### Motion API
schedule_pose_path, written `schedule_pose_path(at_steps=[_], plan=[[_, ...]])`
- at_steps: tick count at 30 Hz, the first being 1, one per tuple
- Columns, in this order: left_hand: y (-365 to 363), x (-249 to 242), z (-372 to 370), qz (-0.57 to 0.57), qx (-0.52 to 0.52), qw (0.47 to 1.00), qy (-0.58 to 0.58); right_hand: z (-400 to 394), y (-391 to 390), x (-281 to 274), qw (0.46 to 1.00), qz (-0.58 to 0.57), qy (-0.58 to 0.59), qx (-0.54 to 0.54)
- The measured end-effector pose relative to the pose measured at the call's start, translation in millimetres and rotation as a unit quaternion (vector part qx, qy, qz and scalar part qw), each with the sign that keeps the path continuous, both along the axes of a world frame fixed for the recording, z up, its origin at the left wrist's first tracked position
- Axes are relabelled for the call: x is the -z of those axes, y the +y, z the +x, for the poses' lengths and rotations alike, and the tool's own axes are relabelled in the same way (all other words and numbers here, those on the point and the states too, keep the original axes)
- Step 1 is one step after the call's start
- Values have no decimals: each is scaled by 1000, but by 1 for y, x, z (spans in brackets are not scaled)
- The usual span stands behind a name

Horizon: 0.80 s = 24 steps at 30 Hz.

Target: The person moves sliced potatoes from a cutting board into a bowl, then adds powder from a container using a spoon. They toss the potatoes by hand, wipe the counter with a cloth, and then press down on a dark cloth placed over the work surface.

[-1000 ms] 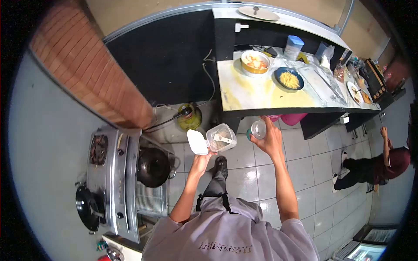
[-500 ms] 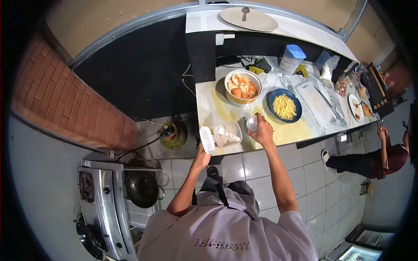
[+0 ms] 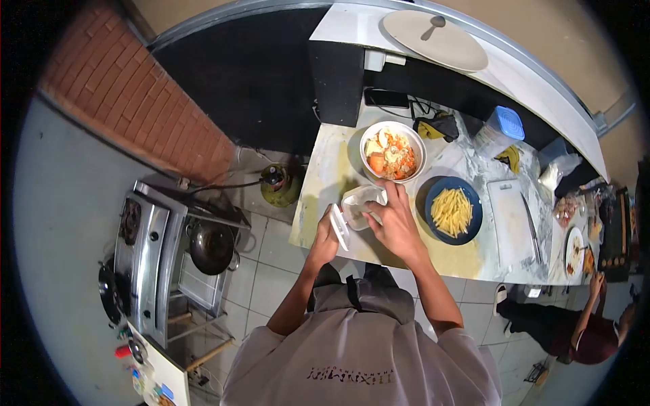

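My left hand (image 3: 325, 240) is closed on the raised white lid (image 3: 339, 227) of a small clear container (image 3: 355, 208) at the table's front edge. My right hand (image 3: 393, 220) reaches over that container, fingers bent down at its opening; whatever they hold is too small or hidden to name. Just behind is a white bowl (image 3: 364, 162) of orange and pale food (image 3: 393, 154). To the right of my right hand sits a dark blue plate (image 3: 475, 228) with pale yellow strips (image 3: 451, 212).
A cutting board (image 3: 509, 223) with a knife (image 3: 530, 227) lies on the right, beyond it a plate of food (image 3: 574, 250). Another person (image 3: 596, 338) stands at the far right. A stove (image 3: 142, 237), wok (image 3: 211, 248) and green gas cylinder (image 3: 279, 188) are on the left.
My right hand has moved left from beside the container to over it, and the small clear cup it held no longer shows distinctly. The view has shifted and turned.
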<state>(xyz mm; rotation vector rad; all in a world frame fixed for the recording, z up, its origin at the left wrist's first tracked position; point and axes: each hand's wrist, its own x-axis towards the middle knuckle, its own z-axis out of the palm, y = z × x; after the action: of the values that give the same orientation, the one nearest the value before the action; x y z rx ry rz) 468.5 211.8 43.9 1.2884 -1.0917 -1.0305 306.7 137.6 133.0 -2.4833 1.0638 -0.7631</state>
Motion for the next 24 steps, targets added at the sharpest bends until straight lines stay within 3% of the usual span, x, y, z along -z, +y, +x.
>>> schedule_pose_path(at_steps=[10,16,24], plan=[[6,-3,-56,-42,-59,996,-46,-22,-30,33,992,-28,125,-17],[8,-4,-64,-62,-87,991,-79,-22,-33,34,996,-8,77,-46],[10,14,-62,-42,-93,994,-42,-28,-37,31,997,-3,29,-71]])
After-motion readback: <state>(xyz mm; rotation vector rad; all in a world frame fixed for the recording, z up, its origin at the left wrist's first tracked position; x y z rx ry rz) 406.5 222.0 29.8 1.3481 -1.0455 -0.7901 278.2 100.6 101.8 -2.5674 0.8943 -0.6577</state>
